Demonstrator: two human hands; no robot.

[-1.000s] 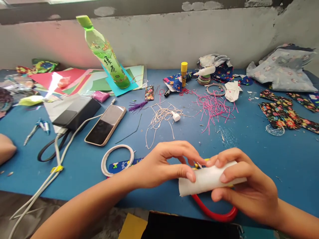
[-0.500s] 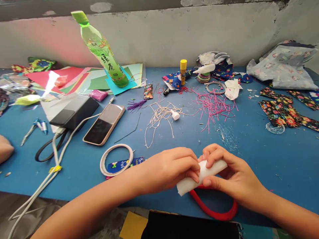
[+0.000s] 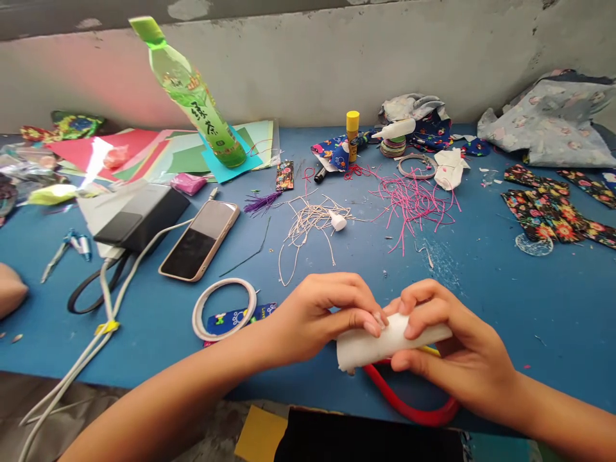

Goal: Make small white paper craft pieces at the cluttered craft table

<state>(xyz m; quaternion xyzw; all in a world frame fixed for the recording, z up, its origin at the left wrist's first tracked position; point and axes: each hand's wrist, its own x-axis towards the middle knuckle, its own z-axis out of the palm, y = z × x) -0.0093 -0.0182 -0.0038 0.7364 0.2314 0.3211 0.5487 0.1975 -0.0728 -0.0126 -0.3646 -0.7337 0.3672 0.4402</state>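
Observation:
A soft-looking white sheet [image 3: 370, 346], curled into a roll, is held between my two hands over the near edge of the table. My left hand [image 3: 327, 314] is closed, with thumb and fingertips pinching the roll's upper side. On the other side, my right hand [image 3: 457, 343] is closed around the roll, fingers over the top and thumb below. Under the roll a curved red band [image 3: 409, 410] shows, partly covered by it and by my right hand. A bit of yellow peeks out by my right fingers; what it belongs to is hidden.
White rings [image 3: 197, 314] lie left of my hands over blue printed fabric [image 3: 231, 321]. Beyond are a phone [image 3: 199, 240], a black box with cables [image 3: 144, 218], a green tea bottle [image 3: 206, 122], beige strings [image 3: 312, 221], pink strings [image 3: 414, 199], a glue stick [image 3: 353, 135] and floral fabric strips [image 3: 543, 212].
The white roll has turned closer to level and its right end has shifted right. My left fingers have moved up onto its top edge. Some yellow now shows by my right hand.

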